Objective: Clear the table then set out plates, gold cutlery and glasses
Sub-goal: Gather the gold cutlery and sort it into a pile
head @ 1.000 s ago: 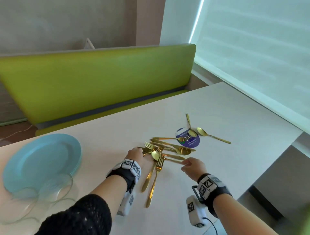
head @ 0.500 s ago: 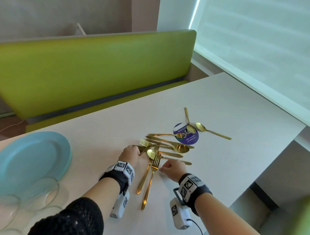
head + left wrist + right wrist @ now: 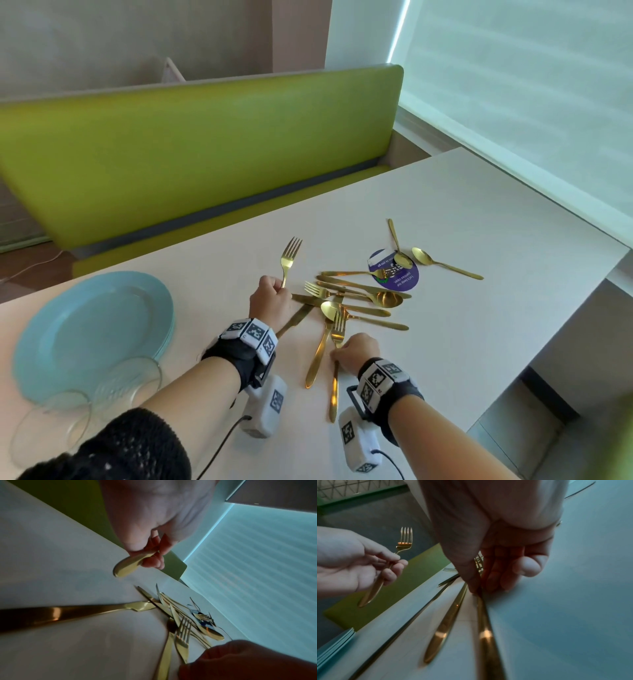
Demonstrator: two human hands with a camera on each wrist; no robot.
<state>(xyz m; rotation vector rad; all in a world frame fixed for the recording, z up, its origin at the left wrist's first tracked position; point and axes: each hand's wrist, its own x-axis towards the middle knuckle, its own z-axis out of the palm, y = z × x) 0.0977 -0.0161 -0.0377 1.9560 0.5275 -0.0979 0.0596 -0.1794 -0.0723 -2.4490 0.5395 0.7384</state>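
Note:
Gold cutlery (image 3: 356, 298) lies in a loose pile on the white table (image 3: 479, 342): forks, knives and spoons crossing each other. My left hand (image 3: 279, 291) pinches the handle of one gold fork (image 3: 290, 253) and holds it off the table, tines pointing away; the left wrist view shows its handle end (image 3: 128, 565) sticking out below my fingers. My right hand (image 3: 337, 353) is down on the table, thumb and fingers (image 3: 476, 586) closed on the handle of a second fork (image 3: 337, 342) that lies flat at the pile's near side. A stack of light blue plates (image 3: 92, 329) sits at the left.
Clear glasses (image 3: 126, 383) stand at the near left by the plates. A round purple sticker (image 3: 394, 274) lies under the far spoons, with another spoon (image 3: 445, 263) to its right. A green bench (image 3: 205, 154) runs behind the table; the table's edge drops off at the right.
My left hand has pulled a fork out of the pile and raised it, tines up. My right hand has slid left and nearer, onto the handle of the near fork.

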